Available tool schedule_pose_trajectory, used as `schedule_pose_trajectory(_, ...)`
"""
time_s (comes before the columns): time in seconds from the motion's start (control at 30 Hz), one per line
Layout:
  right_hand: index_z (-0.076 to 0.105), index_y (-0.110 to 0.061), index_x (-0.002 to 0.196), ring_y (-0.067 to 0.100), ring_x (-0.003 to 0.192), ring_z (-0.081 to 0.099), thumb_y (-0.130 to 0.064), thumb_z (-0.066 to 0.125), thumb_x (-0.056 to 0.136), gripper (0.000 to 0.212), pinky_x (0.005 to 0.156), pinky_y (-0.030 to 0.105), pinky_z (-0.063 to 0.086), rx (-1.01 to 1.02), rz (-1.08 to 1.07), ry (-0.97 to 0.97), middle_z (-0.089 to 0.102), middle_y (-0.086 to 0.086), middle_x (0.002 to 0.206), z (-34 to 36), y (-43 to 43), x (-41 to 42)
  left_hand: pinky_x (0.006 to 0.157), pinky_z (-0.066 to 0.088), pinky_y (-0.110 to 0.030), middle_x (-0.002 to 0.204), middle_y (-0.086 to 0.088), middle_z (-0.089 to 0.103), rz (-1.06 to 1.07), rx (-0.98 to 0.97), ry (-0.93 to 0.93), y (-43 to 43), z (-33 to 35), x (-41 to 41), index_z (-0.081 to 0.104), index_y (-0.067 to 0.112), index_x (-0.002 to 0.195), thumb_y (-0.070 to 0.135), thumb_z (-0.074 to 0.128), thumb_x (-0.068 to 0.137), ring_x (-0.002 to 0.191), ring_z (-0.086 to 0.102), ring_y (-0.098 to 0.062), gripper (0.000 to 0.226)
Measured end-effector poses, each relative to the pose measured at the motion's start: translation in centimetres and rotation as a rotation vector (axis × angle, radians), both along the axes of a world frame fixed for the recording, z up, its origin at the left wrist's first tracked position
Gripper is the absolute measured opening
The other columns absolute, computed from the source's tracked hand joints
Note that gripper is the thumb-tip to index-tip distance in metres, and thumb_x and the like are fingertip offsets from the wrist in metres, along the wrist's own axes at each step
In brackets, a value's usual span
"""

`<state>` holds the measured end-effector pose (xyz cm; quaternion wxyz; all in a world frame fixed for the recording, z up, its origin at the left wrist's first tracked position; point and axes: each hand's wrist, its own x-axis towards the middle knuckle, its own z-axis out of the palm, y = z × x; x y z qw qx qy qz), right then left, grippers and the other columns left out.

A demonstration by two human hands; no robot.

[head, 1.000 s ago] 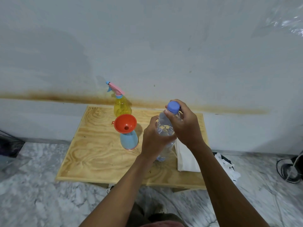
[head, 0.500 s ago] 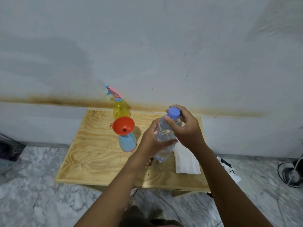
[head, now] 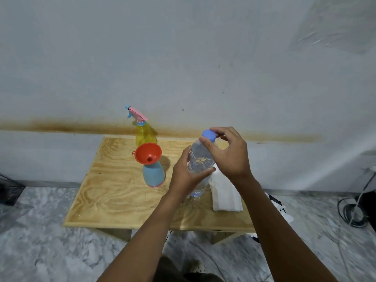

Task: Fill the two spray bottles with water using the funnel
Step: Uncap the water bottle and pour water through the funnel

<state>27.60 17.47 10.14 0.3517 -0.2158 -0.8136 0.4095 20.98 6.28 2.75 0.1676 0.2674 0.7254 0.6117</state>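
Observation:
A clear water bottle (head: 198, 157) stands upright on the wooden table (head: 114, 192). My left hand (head: 186, 175) wraps around its body. My right hand (head: 228, 154) pinches its blue cap (head: 209, 135) with thumb and fingers. To the left stands a light-blue spray bottle (head: 153, 176) without its head, an orange funnel (head: 148, 153) seated in its neck. Behind it, near the wall, is a yellow spray bottle (head: 144, 133) with a pink and blue trigger head screwed on.
A folded white cloth (head: 224, 195) lies on the table right of the water bottle. Marble floor surrounds the low table. A dark basket (head: 8, 192) sits at far left, coiled cables (head: 355, 212) at far right, white items (head: 281, 208) past the table's right edge.
The view has shifted a little. My right hand's fingers have turned around the blue cap. The left hand keeps the same hold on the bottle, which stays on the table.

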Motion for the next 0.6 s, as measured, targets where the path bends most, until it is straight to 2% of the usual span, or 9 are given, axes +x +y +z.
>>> schedule_pose_trajectory(0.2,0.068,-0.015,0.111,0.008,0.100,0.060,-0.031,0.072,0.087,0.030,0.089,0.022,0.049,0.073,0.032,-0.089,0.065,-0.006,0.107,0.6,0.1,0.1,0.079,0.047,-0.006,0.117,0.025,0.062,-0.001,0.031,-0.005,0.3,-0.1,0.2,0.047,0.051,0.123,0.025,0.087,0.073,0.107,0.059,0.010,0.069)
schedule_pose_trajectory(0.37,0.065,-0.019,0.121,0.001,0.104,0.056,-0.031,0.068,0.091,0.033,0.090,0.012,0.043,0.078,0.074,-0.179,0.061,-0.012,0.113,1.0,0.5,0.6,0.080,0.047,-0.007,0.116,0.017,0.064,-0.025,0.062,-0.006,0.4,-0.2,0.3,0.052,0.029,0.131,0.022,0.086,0.074,0.106,0.062,0.003,0.067)
schedule_pose_trajectory(0.47,0.064,-0.023,0.125,-0.005,0.108,0.054,-0.031,0.064,0.094,0.032,0.087,0.011,0.042,0.080,0.127,-0.223,0.060,-0.015,0.118,1.5,0.8,0.7,0.078,0.045,-0.004,0.115,0.017,0.063,-0.042,0.071,-0.002,0.3,0.0,0.3,0.052,0.028,0.131,0.020,0.086,0.074,0.104,0.061,0.007,0.066)
schedule_pose_trajectory(0.53,0.063,-0.025,0.127,-0.015,0.108,0.051,-0.032,0.063,0.094,0.033,0.088,0.010,0.041,0.078,0.159,-0.239,0.059,-0.018,0.119,1.8,1.1,0.8,0.078,0.045,-0.004,0.116,0.019,0.062,-0.054,0.078,-0.002,0.2,0.1,0.1,0.050,0.030,0.130,0.018,0.085,0.075,0.104,0.060,0.009,0.066)
schedule_pose_trajectory(0.6,0.062,-0.026,0.129,-0.020,0.108,0.049,-0.036,0.065,0.092,0.038,0.090,0.005,0.037,0.057,0.144,-0.245,0.059,-0.020,0.120,1.9,1.3,0.7,0.079,0.046,-0.006,0.116,0.018,0.062,-0.068,0.088,-0.007,0.3,0.2,-0.1,0.049,0.031,0.129,0.016,0.085,0.075,0.104,0.061,0.007,0.067)
